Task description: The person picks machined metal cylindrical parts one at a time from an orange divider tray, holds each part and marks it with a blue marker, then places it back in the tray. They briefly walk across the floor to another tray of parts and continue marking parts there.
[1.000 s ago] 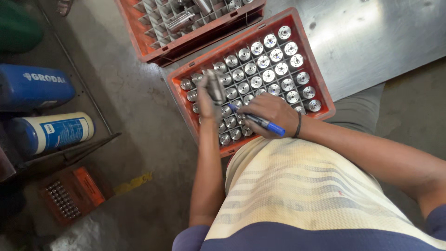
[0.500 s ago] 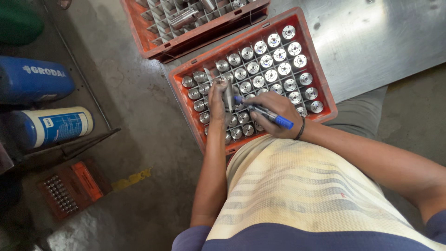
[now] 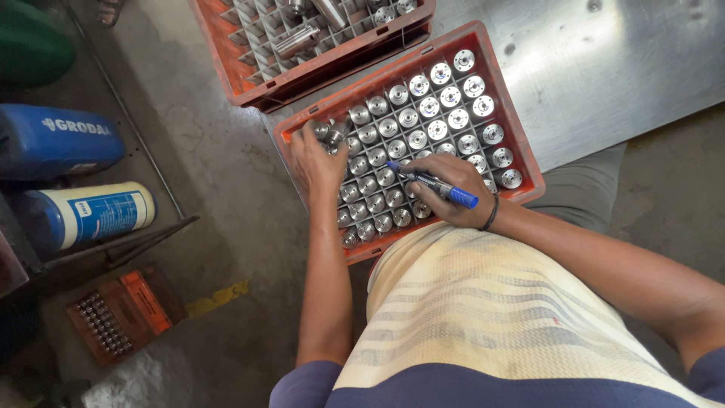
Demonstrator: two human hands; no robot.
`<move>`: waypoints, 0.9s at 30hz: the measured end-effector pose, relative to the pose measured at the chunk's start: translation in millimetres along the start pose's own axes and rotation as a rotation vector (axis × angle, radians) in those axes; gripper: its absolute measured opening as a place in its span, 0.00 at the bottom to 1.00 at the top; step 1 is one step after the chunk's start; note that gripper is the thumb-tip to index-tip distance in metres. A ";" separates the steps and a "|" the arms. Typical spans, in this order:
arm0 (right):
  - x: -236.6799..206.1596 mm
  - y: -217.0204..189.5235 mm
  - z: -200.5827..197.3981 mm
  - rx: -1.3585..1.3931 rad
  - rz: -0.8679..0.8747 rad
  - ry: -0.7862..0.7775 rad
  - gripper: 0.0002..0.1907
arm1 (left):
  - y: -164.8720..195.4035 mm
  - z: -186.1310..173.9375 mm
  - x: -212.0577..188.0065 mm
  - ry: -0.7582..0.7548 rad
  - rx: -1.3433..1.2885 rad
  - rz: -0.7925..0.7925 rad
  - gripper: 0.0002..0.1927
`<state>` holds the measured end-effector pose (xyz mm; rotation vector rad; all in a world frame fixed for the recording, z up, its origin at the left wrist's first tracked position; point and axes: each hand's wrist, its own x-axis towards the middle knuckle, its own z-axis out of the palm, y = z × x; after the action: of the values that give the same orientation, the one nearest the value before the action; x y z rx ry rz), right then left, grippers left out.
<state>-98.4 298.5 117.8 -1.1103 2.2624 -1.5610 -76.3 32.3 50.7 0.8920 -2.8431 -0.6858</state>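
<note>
**Head view: both hands at the red crate of metal parts**

We record one view only, from the head camera looking down.

The left hand [image 3: 316, 160] lies over the near-left corner of a red plastic crate [image 3: 521, 147] with a grey divider grid. Its fingers are curled around a shiny round metal cylinder [image 3: 330, 134] at that corner; the grip appears closed on it, though the fingers hide most of the part.

The right hand [image 3: 447, 198] rests on the crate just to the right of the left hand, the two hands near each other but apart. It is closed on a blue marker pen [image 3: 432, 183], whose tip points toward the left hand and lies over the parts. A dark band [image 3: 492, 215] circles the right wrist.

Between and beyond the hands, the crate's cells hold rows of upright silver cylindrical parts [image 3: 440, 109], one to a cell, filling nearly every compartment that we can see.

Beyond the left hand stands a second red crate [image 3: 249, 83] with the same grey grid, mostly bare cells, with a few metal pieces lying tilted in it.

Well to the left of the left hand we note a blue drum [image 3: 57, 140] on its side, a white and blue canister [image 3: 91, 215] beside it, and a small orange case [image 3: 124, 313] lying open on the concrete floor [image 3: 211, 196].

Under the crates, beyond the right hand, runs a grey metal sheet [image 3: 604, 68].
</note>
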 end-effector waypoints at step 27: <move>20.7 3.0 13.3 -0.085 -0.251 -0.086 0.15 | -0.3 27.6 -23.3 -0.316 -1.429 -0.192 0.30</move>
<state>-107.5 275.7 114.8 -1.5053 2.2220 -1.4792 -62.6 56.0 27.0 0.7152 -1.5723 -2.4613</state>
